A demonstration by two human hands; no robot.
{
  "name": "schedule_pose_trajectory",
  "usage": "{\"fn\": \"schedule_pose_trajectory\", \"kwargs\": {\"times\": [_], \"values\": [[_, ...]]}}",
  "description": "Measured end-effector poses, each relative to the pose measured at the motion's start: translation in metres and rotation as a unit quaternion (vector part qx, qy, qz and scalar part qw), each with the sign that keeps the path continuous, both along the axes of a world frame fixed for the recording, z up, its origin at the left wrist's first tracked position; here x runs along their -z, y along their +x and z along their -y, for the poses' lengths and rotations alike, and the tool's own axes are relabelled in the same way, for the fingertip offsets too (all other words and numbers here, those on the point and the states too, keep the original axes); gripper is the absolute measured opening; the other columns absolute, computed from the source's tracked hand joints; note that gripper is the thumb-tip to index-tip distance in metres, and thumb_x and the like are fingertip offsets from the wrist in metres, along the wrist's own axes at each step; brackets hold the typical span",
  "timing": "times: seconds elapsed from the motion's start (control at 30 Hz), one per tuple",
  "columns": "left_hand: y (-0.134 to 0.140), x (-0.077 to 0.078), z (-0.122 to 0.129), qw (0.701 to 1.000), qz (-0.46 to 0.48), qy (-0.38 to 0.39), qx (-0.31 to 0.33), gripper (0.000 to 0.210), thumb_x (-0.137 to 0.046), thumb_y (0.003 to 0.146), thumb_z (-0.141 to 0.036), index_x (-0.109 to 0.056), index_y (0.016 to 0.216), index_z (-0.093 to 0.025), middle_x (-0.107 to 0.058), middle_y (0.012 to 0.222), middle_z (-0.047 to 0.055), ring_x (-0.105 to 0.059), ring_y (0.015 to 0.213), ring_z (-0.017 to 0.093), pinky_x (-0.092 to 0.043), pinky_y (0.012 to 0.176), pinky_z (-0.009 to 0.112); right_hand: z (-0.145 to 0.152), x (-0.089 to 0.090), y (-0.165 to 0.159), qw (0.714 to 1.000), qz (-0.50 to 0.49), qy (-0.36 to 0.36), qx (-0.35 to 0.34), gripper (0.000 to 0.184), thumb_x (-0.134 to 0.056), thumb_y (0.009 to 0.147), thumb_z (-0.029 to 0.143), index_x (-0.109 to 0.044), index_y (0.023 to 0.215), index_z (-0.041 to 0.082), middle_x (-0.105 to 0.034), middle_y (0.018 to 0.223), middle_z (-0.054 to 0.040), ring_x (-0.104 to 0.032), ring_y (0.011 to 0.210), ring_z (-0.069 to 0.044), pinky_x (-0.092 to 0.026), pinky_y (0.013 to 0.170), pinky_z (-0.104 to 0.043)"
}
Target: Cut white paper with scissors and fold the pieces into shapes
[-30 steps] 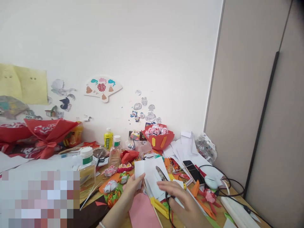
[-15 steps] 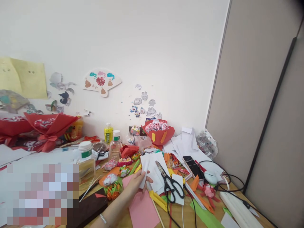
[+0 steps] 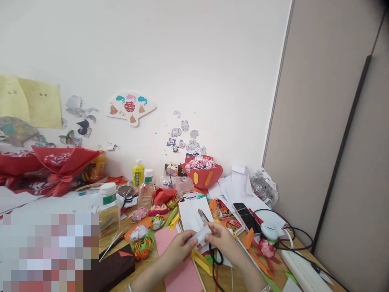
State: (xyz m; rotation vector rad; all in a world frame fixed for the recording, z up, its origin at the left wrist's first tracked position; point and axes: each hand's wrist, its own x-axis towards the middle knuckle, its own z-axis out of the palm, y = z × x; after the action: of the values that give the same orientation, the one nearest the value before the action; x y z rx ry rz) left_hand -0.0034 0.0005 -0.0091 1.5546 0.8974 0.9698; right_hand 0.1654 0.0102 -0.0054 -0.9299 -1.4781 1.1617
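A narrow piece of folded white paper (image 3: 201,236) is held between both hands above the table. My left hand (image 3: 181,247) grips its left end, thumb on top. At the right end, the fingers of my right hand (image 3: 221,239) pinch it. Below the hands lie a pink paper sheet (image 3: 184,275) and a yellow folded paper strip (image 3: 201,263). Black-handled scissors (image 3: 216,256) rest partly hidden behind my right hand, with their blade on a white sheet (image 3: 191,211).
To the left stand lidded clear jars (image 3: 109,215) and crumpled paper flowers (image 3: 142,246). A phone (image 3: 246,217), a white mouse (image 3: 270,230) and a white power strip (image 3: 304,267) lie on the right. A red-wrapped bouquet (image 3: 203,174) is against the wall.
My right hand has come into view and taken hold of the paper's right end. The paper has turned from upright to nearly level, moving slightly right with my left hand.
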Motion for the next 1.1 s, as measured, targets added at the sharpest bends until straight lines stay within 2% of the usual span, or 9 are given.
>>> {"fn": "schedule_pose_trajectory", "kwargs": {"times": [0.07,0.13,0.27,0.4,0.7,0.9,1.1], "values": [[0.0,0.0,0.0,0.999,-0.023,0.002,-0.024,0.041,-0.063,0.062,-0.056,-0.059,0.066,-0.016,-0.048,0.048,-0.006,-0.034,0.034,0.005,-0.026,0.038,0.02,-0.001,0.015,-0.001,1.0,0.004,-0.008,-0.002,0.029,-0.069,0.061,0.041,-0.06,0.073,0.016,-0.06,0.06,0.0013,-0.058,0.057,-0.014,-0.046,0.057,-0.026],[-0.001,0.002,-0.004,0.999,-0.017,-0.001,-0.045,0.039,-0.069,0.057,-0.051,-0.06,0.07,-0.016,-0.054,0.055,-0.005,-0.04,0.036,0.006,-0.03,0.038,0.02,0.0,0.022,-0.001,0.999,0.009,-0.006,0.035,0.028,-0.069,0.061,0.041,-0.057,0.066,0.016,-0.055,0.053,0.0043,-0.054,0.05,-0.012,-0.043,0.052,-0.024],[-0.004,0.008,-0.014,0.995,0.035,0.001,-0.093,0.038,-0.076,0.05,-0.041,-0.057,0.071,-0.017,-0.058,0.061,-0.003,-0.052,0.046,0.011,-0.041,0.047,0.023,0.002,0.02,-0.002,0.996,0.003,0.014,0.092,0.031,-0.068,0.062,0.045,-0.055,0.064,0.016,-0.053,0.052,0.0049,-0.052,0.048,-0.012,-0.041,0.048,-0.023],[-0.005,0.008,-0.014,0.986,0.091,-0.031,-0.134,0.042,-0.077,0.049,-0.039,-0.055,0.076,-0.017,-0.058,0.061,-0.003,-0.057,0.053,0.013,-0.046,0.051,0.024,0.006,0.016,-0.005,0.992,-0.007,0.018,0.125,0.036,-0.066,0.063,0.051,-0.053,0.064,0.017,-0.052,0.05,0.0047,-0.052,0.047,-0.013,-0.04,0.046,-0.023],[-0.001,0.001,-0.005,0.976,0.152,-0.055,-0.148,0.039,-0.078,0.05,-0.036,-0.057,0.075,-0.015,-0.06,0.059,-0.003,-0.057,0.052,0.011,-0.046,0.054,0.023,0.01,0.022,-0.008,0.988,-0.003,0.023,0.154,0.039,-0.061,0.068,0.055,-0.05,0.062,0.018,-0.057,0.055,0.0014,-0.054,0.049,-0.014,-0.043,0.048,-0.026],[0.0,0.001,-0.005,0.977,0.145,-0.055,-0.148,0.034,-0.075,0.054,-0.035,-0.056,0.073,-0.014,-0.058,0.051,-0.003,-0.055,0.048,0.01,-0.044,0.051,0.021,0.011,0.021,-0.01,0.987,-0.011,0.011,0.161,0.041,-0.059,0.068,0.057,-0.05,0.062,0.018,-0.056,0.054,0.0015,-0.055,0.049,-0.014,-0.044,0.047,-0.025],[0.0,0.003,-0.005,0.976,0.151,-0.05,-0.15,0.033,-0.075,0.054,-0.036,-0.057,0.072,-0.015,-0.059,0.051,-0.003,-0.057,0.049,0.012,-0.045,0.052,0.023,0.009,0.025,-0.009,0.986,-0.018,0.008,0.163,0.041,-0.06,0.066,0.057,-0.046,0.057,0.019,-0.054,0.052,0.0021,-0.052,0.046,-0.013,-0.043,0.045,-0.024]]}}
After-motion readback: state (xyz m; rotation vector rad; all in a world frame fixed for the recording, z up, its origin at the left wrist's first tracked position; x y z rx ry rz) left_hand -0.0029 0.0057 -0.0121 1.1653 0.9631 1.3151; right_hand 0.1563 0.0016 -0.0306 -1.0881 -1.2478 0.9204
